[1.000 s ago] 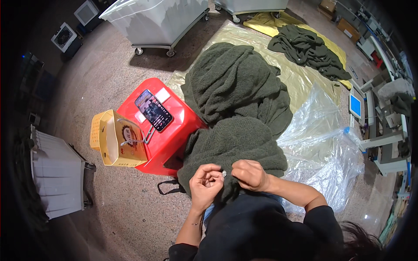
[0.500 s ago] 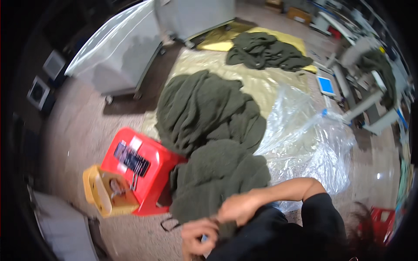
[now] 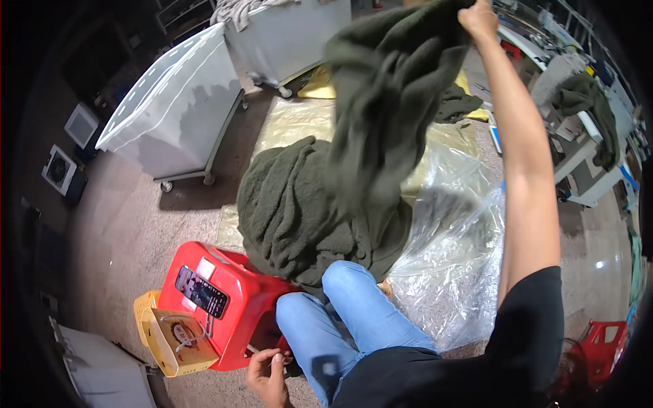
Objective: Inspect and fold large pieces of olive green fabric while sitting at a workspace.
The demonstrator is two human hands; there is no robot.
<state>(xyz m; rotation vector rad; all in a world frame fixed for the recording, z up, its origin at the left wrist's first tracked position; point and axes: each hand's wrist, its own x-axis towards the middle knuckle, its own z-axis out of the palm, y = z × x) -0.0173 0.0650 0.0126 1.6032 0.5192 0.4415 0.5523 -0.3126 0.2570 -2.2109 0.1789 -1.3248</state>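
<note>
High at the far right, my right hand (image 3: 479,22) is closed on the corner of a dark green fleece cloth (image 3: 388,88). The cloth hangs from it, blurred by motion, over a heap of similar dark green cloth (image 3: 292,204) on the floor. My left hand (image 3: 269,377) is low beside my knee, its fingers and thumb pinched together. Whatever sits between them is too small to make out. Left of my knees is a red plastic stool (image 3: 238,292), with a phone (image 3: 202,292) and small metal snips (image 3: 209,325) on top.
A yellow paper bag (image 3: 180,340) hangs by the stool. Clear plastic sheeting (image 3: 449,272) covers floor to the right. White wheeled bins (image 3: 177,115) stand at the back left. Another dark green pile (image 3: 456,105) lies on yellow sheeting behind. Machine tables (image 3: 578,149) line the right.
The cloth from my lap has gone up and away to the far right in my right hand, uncovering my jeans. My left hand has moved slightly left, apart from the right.
</note>
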